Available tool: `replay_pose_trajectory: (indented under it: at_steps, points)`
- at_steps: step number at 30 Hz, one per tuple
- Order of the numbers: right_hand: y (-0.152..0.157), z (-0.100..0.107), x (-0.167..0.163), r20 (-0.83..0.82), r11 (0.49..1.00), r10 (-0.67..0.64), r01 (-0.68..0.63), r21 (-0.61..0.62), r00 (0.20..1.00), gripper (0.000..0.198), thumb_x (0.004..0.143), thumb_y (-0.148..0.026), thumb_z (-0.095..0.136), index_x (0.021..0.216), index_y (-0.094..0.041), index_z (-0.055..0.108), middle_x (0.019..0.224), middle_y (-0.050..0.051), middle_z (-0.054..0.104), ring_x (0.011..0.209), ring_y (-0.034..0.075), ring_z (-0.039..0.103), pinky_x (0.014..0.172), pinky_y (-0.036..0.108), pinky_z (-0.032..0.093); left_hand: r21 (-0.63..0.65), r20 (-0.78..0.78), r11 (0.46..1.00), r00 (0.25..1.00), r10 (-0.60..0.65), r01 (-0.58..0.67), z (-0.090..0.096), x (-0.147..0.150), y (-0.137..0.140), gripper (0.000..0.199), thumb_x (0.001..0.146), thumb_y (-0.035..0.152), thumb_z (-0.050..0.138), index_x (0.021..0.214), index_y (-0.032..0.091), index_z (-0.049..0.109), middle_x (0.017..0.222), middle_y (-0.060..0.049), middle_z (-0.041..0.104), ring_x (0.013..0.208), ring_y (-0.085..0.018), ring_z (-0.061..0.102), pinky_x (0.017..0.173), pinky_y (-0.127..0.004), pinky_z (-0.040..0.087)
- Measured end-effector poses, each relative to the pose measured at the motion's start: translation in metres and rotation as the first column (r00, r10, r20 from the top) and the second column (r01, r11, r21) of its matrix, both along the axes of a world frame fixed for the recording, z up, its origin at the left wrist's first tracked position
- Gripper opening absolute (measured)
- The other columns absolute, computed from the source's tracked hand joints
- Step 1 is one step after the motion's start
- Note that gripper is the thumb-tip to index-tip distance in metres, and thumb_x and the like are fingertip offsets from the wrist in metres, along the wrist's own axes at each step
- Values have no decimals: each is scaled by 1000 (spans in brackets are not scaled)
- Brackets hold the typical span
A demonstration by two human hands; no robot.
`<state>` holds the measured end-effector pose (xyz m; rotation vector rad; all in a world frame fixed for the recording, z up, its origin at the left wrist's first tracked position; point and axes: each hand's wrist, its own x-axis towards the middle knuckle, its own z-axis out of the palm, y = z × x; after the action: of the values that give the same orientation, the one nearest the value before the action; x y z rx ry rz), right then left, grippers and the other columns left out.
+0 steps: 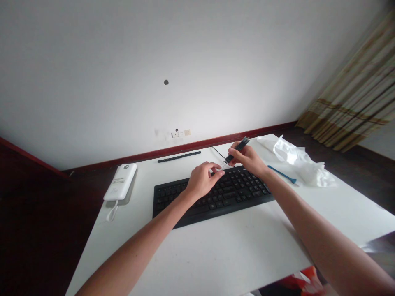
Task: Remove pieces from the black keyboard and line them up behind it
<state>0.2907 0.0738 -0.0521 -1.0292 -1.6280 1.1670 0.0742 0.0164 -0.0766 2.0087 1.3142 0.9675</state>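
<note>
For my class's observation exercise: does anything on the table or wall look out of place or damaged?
Yes: the wall has a dark spot, perhaps a hole, above the sockets, breaking its plain surface. A crumpled white wrapping lies untidily on the right of the table, and a stray-looking dark strip lies behind the keyboard.

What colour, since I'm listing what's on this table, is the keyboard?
The keyboard is black, seen best in the head view.
</note>
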Motion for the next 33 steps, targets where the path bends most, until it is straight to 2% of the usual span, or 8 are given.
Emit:
replay_pose_trajectory:
  at_steps: [4,7,10,14,17,20,26,33]
  points:
    - [-4,-4,-4,-49,990,91,-96,-102,995,45,86,-62,72,94,-20,57,80,4,67,72,20,69,71,35,62,-115,147,990,987,-65,82,-5,-1,6,40,100,48,52,87,18,75,82,-3,74,70,-16,64,71,-27,50]
    - [-7,-2,-2,-35,964,224,-227,-136,974,45,83,-55,78,108,-19,63,91,5,69,85,22,71,82,38,61,-159,248,980,966,-74,116,-9,-5,12,45,100,50,49,85,16,74,79,-4,72,69,-15,63,68,-25,50]
    - [-6,1,1,-2,963,252,-251,-96,968,45,83,-50,78,113,-19,66,99,6,71,91,23,71,88,41,59,-153,261,983,963,-61,104,-11,-10,16,42,100,50,51,90,16,75,85,-5,74,74,-16,65,71,-26,52]
    - [-2,3,9,190,980,189,-197,28,963,36,83,-47,77,104,-19,71,93,6,73,87,25,70,82,40,57,-96,92,995,996,-21,30,-9,-14,15,25,92,39,66,105,21,77,94,-3,76,77,-16,67,75,-28,53]
    - [0,4,16,315,983,130,-163,80,940,31,79,-43,78,101,-21,73,89,4,74,83,25,70,78,39,56,-47,-94,998,995,-37,33,-8,-13,12,20,87,31,72,105,23,78,93,-3,75,72,-16,66,72,-28,53]
    - [-1,8,19,380,972,157,-211,103,911,27,80,-43,76,98,-23,76,92,3,76,85,26,71,80,39,56,19,-218,999,976,-22,27,-7,-8,10,16,88,29,72,102,25,78,96,-3,74,75,-17,67,74,-29,54]
    - [-3,13,19,432,959,194,-263,105,881,24,80,-42,75,96,-24,76,89,2,75,85,26,71,80,39,57,100,-392,995,920,12,29,-4,6,11,15,89,33,74,101,26,79,99,-5,73,83,-22,70,79,-34,55]
    - [-1,9,21,413,960,233,-277,49,881,27,78,-41,78,100,-26,80,93,2,79,90,27,73,81,40,58,159,-464,985,886,20,61,-9,14,11,11,94,28,67,95,22,76,96,-7,71,86,-23,69,79,-35,55]
